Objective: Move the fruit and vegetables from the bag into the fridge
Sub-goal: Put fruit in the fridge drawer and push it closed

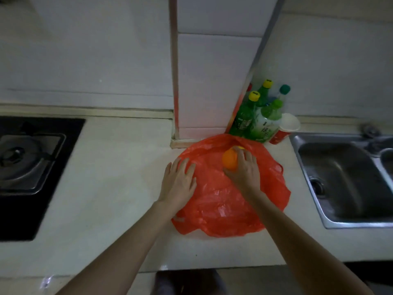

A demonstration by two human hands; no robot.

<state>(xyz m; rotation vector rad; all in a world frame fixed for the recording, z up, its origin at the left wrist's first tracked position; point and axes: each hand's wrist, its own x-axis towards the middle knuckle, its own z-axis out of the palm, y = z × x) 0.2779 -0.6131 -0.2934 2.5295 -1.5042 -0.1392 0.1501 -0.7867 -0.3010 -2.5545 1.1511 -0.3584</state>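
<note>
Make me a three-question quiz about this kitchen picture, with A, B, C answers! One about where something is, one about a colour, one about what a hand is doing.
1. Where is the sink?
A. right of the bag
B. left of the stove
C. under the bag

2. What colour is the plastic bag?
A. blue
B. red-orange
C. white

3. What is the right hand doing?
A. hanging idle
B. turning the tap
C. gripping the orange

Answers:
1 A, the sink sits in the counter on the bag's right, the stove on its left.
2 B, the bag is red-orange all over.
3 C, its fingers curl round the orange, while the left hand lies flat on the bag's edge.
</note>
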